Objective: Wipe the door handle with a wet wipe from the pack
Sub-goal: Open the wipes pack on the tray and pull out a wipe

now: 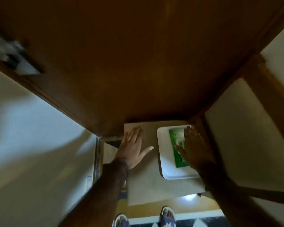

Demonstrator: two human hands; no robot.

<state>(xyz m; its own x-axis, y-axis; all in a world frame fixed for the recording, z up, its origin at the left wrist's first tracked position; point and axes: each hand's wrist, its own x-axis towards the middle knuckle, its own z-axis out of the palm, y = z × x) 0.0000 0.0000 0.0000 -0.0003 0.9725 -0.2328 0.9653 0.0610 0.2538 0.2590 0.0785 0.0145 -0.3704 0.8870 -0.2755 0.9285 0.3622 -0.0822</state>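
Two hands flat, right grip [193, 148] covering green pack [176, 145]

The brown door [138, 63] rises straight behind the small table [154, 185], closing off the far side. A wooden frame [269, 99] crowds the right edge. The white tray [164, 154] fills the table's right half; its left half lies bare around the left hand [131, 148]. The handle [18, 61], blurred, seems to jut out unobstructed high on the left.

Green wipe pack [177, 148] on white tray [164, 163], brown door [129, 63], black-and-white chequered floor [195, 222]
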